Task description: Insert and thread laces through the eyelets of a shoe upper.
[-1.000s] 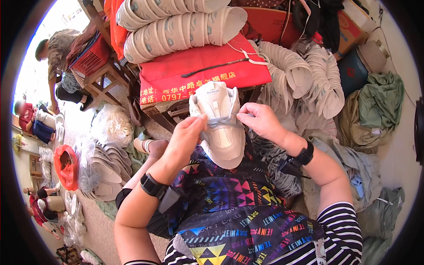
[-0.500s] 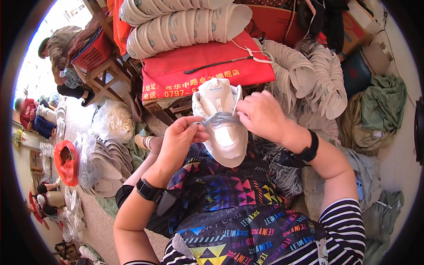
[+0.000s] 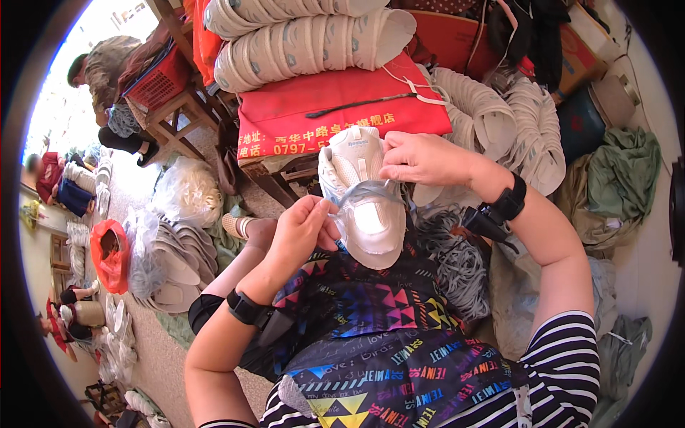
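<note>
A white shoe upper (image 3: 377,232) rests against my apron, its toe toward me and its tongue pointing away. A flat grey shoelace (image 3: 369,190) crosses its lower eyelets. My left hand (image 3: 307,227) is closed at the left side of the upper, pinching one part of the lace. At the right edge, beside the tongue, my right hand (image 3: 426,160) has thumb and fingers pressed together on the lace near the eyelets. How much lace each hand holds is partly hidden by the fingers.
Nested shoe uppers (image 3: 314,50) lie on a red cloth (image 3: 285,107) over a stool ahead. More stacked uppers (image 3: 531,135) stand at the right. A bundle of grey laces (image 3: 460,274) hangs by my lap. Bagged pieces and a red bag (image 3: 109,250) are at the left.
My right hand has turned, its fingers now lower and pinched beside the tongue. My left hand has shifted slightly right and down, fingers more curled. The view has swung a little.
</note>
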A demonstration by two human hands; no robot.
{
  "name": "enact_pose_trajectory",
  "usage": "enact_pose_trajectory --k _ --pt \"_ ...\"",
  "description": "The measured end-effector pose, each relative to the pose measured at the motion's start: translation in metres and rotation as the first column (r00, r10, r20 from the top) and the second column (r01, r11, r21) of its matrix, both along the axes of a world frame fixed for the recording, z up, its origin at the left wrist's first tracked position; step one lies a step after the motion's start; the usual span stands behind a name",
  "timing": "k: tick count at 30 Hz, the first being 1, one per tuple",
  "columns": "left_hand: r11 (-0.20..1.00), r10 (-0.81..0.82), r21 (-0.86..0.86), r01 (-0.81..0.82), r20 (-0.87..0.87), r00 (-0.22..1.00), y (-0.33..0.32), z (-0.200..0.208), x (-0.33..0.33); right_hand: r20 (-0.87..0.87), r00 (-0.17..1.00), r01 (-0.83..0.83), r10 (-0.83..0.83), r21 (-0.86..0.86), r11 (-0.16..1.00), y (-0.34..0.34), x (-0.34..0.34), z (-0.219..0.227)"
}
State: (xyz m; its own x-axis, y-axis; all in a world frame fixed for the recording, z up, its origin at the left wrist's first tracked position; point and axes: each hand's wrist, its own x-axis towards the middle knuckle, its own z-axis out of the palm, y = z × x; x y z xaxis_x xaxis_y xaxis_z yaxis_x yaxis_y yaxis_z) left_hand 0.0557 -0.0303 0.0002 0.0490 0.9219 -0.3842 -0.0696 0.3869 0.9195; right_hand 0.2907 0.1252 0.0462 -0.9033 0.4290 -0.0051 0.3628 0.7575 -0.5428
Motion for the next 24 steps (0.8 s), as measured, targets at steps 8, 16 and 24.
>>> enact_pose_trajectory --k 8,16,24 --pt "0.985 0.102 0.152 -0.084 -0.116 0.988 0.006 0.001 0.011 0.061 0.753 0.339 -0.655 -0.889 0.308 -0.019 -0.018 0.007" --pt "0.958 0.155 0.267 -0.101 -0.192 0.969 0.0 -0.013 0.016 -0.413 0.811 0.012 -0.415 -0.696 0.718 -0.027 -0.033 0.01" --pt "0.945 0.177 0.3 -0.132 -0.13 0.975 -0.003 -0.008 0.017 -0.234 0.942 0.23 -0.241 -0.077 0.97 -0.031 -0.049 0.022"
